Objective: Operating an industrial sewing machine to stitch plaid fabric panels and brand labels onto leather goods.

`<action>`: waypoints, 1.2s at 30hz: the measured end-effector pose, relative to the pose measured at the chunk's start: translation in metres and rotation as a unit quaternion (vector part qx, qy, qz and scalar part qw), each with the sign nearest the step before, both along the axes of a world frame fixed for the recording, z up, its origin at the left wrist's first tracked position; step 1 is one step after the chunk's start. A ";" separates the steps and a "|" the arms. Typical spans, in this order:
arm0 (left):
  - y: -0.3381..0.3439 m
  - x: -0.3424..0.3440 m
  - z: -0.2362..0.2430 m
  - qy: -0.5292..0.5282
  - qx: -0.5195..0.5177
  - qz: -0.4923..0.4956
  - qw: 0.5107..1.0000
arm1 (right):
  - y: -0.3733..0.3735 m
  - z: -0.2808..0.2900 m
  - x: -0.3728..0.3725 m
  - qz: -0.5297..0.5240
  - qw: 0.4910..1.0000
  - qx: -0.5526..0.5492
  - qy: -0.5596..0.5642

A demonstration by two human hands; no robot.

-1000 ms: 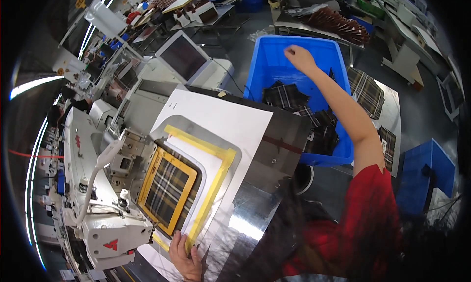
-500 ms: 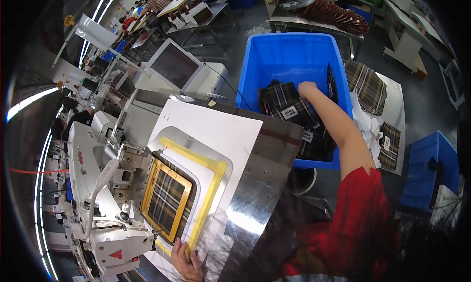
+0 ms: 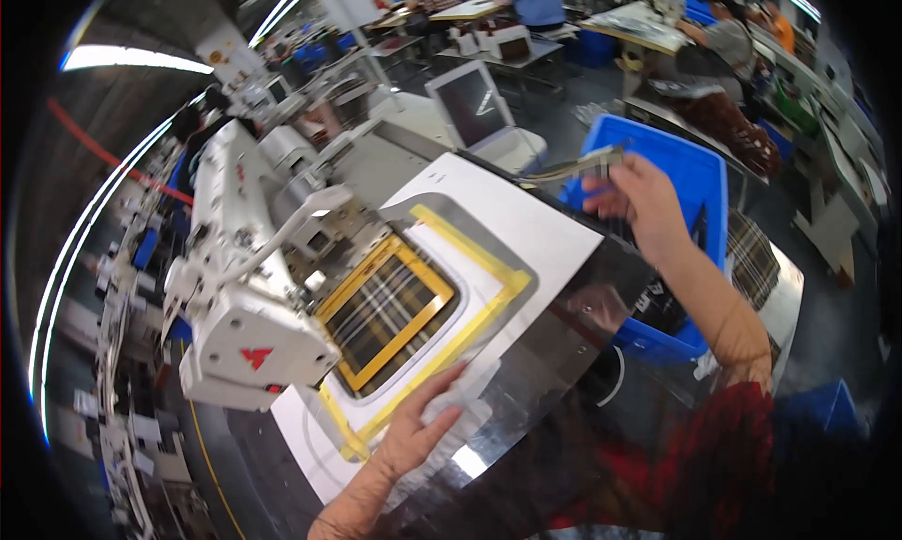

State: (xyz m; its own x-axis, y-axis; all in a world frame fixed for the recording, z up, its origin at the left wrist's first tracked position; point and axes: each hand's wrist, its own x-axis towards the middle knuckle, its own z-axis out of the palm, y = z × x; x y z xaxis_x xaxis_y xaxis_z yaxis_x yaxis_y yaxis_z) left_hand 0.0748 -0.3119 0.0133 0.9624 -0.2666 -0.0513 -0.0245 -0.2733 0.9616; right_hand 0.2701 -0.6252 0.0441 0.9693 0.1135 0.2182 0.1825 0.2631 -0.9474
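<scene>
A: What does the right hand [image 3: 650, 202] have?

B: A striped cloth piece [image 3: 564, 172], pinched between thumb and fingers. It's blurred, but it sticks out to the left of the hand, a little right of the middle and fairly high in the frame.

A: Over the blue bin [image 3: 697, 178]?

B: The hand is in front of the bin's left part as we look at it; the cloth reaches past the rim toward the screen [image 3: 477, 108]. Dark cloth [image 3: 658, 307] lies inside the bin, lower down.

A: And the left hand [image 3: 413, 437]?

B: Lower middle of the frame. Its grip is wide, thumb and fingers apart, with nothing seen between them. It's just beside the yellow tape [image 3: 470, 333], above the white sheet's edge; I can't tell whether it touches the table [image 3: 550, 371].

A: What's on the white sheet [image 3: 567, 244]?

B: A grey plate with rounded corners, the tape along its edges, and a yellow frame [image 3: 406, 343] around a plaid panel [image 3: 387, 307], near the middle of the frame. The white sewing machine [image 3: 249, 329] stands close by, on the left.

A: Anything at the right?

B: More plaid cloth [image 3: 752, 263] beside the bin, and the person's red sleeve [image 3: 728, 437] at lower right. A co-worker in blue [image 3: 536, 3] is at a far table, top middle.
</scene>
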 end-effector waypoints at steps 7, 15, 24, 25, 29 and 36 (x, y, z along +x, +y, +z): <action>-0.030 0.019 0.006 0.170 -0.359 0.213 0.893 | 0.076 -0.049 -0.106 0.399 0.899 -0.177 0.017; 0.021 -0.016 0.058 0.206 -0.134 0.162 0.956 | 0.122 -0.048 -0.026 0.415 0.820 0.107 0.378; 0.093 -0.040 0.000 0.225 -0.130 0.240 0.935 | 0.153 -0.057 0.045 0.327 0.898 -0.262 0.134; 0.102 -0.044 -0.005 0.183 -0.067 0.290 0.937 | 0.154 -0.056 0.054 0.306 0.909 -0.249 0.130; 0.136 -0.020 -0.024 0.069 0.226 0.382 0.893 | 0.189 -0.051 0.065 0.246 0.901 -0.357 0.029; 0.158 0.044 -0.060 -0.259 0.355 0.254 0.862 | 0.259 -0.072 0.050 0.285 0.877 -0.382 -0.064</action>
State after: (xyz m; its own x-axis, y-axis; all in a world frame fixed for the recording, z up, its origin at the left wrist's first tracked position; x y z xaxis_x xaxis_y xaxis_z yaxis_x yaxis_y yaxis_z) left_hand 0.1183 -0.1535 -0.0471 0.8886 0.1172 0.4435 -0.1038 -0.8903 0.4433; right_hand 0.3202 -0.3663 -0.0277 0.6802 0.7325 -0.0295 0.3452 -0.3556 -0.8685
